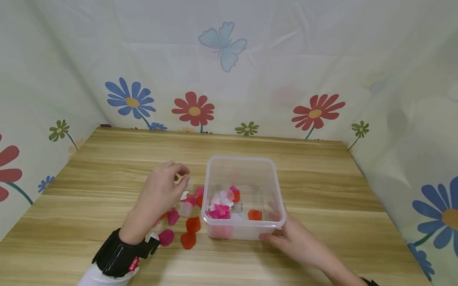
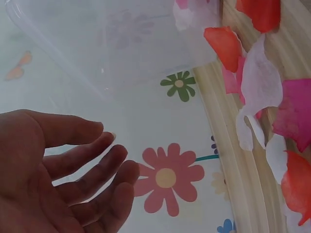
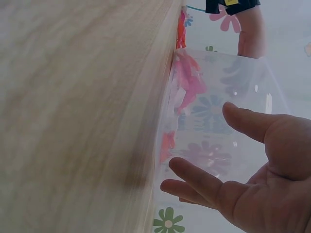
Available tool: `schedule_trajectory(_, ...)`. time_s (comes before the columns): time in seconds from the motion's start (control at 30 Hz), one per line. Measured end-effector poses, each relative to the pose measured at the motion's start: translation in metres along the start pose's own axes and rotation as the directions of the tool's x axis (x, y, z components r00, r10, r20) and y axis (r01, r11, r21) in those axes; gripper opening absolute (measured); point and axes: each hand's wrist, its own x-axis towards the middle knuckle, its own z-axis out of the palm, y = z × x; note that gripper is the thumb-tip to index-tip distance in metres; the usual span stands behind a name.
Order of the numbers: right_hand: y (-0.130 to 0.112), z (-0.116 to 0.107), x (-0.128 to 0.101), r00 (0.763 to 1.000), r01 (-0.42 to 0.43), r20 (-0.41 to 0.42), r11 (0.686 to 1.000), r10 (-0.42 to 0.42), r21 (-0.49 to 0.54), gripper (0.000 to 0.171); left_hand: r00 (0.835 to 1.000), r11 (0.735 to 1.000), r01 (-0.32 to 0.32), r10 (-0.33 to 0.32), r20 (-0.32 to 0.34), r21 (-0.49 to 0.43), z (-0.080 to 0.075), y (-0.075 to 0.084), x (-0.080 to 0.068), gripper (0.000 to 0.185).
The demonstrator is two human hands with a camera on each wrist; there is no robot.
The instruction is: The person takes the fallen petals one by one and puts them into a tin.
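A clear plastic box (image 1: pixel 244 230) without a lid stands on the table, with pink, white and orange petals (image 1: pixel 220 211) inside, mostly on its left side. My right hand (image 1: pixel 298 242) is at the box's near right corner. Its thumb lies along the front wall and its fingers along the right wall, fairly straight and spread in the right wrist view. To the left of the box, my left hand (image 1: pixel 162 192) is over loose petals (image 1: pixel 193 225), fingers loosely bent, thumb and forefinger tips apart. Nothing shows between them in the left wrist view.
Loose magenta, white and orange petals (image 2: pixel 262 80) are scattered on the wooden table (image 1: pixel 322 186) between the left hand and the box. Flower-printed cloth (image 1: pixel 250 79) hangs round the back and both sides of the table.
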Motion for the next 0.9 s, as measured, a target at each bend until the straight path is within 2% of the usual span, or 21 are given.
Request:
schedule_trajectory(0.1,0.000,0.000,0.000,1.000,-0.007,-0.002,1.000,0.007,0.007,0.069,0.989,0.996,0.083,-0.087,0.118,0.035,0.001,-0.005,0.001,0.016)
schedule_trajectory(0.17,-0.001,0.001,0.000,1.000,-0.005,-0.003,1.000,0.005,0.008,0.070,0.966,0.990,0.128,-0.138,0.220,0.062,0.003,-0.009,0.002,0.020)
schedule_trajectory(0.23,0.000,0.001,0.000,1.000,0.000,-0.006,1.000,0.000,0.007,0.069,0.930,0.984,0.154,-0.174,0.324,0.085,0.006,-0.013,0.002,0.024)
schedule_trajectory(0.3,0.000,0.001,0.000,1.000,0.013,-0.007,1.000,-0.013,0.003,0.067,0.899,0.984,0.149,-0.175,0.401,0.095,0.010,-0.017,0.003,0.025)
schedule_trajectory(0.33,0.000,0.001,0.000,1.000,0.019,-0.007,1.000,-0.019,-0.002,0.066,0.890,0.986,0.138,-0.167,0.425,0.098,0.011,-0.020,0.003,0.024)
schedule_trajectory(0.47,0.001,0.001,-0.001,1.000,0.025,-0.008,1.000,-0.025,-0.007,0.063,0.867,0.992,0.099,-0.127,0.483,0.083,0.017,-0.025,0.001,0.017)
schedule_trajectory(0.63,0.001,0.001,-0.001,1.000,0.017,-0.007,1.000,-0.017,-0.005,0.066,0.848,0.990,0.124,-0.142,0.511,0.068,0.023,-0.026,-0.002,0.010)
schedule_trajectory(0.9,0.001,0.000,-0.001,1.000,0.012,-0.005,1.000,-0.012,-0.002,0.065,0.860,0.994,0.083,-0.108,0.498,0.074,0.034,-0.026,-0.003,0.016)
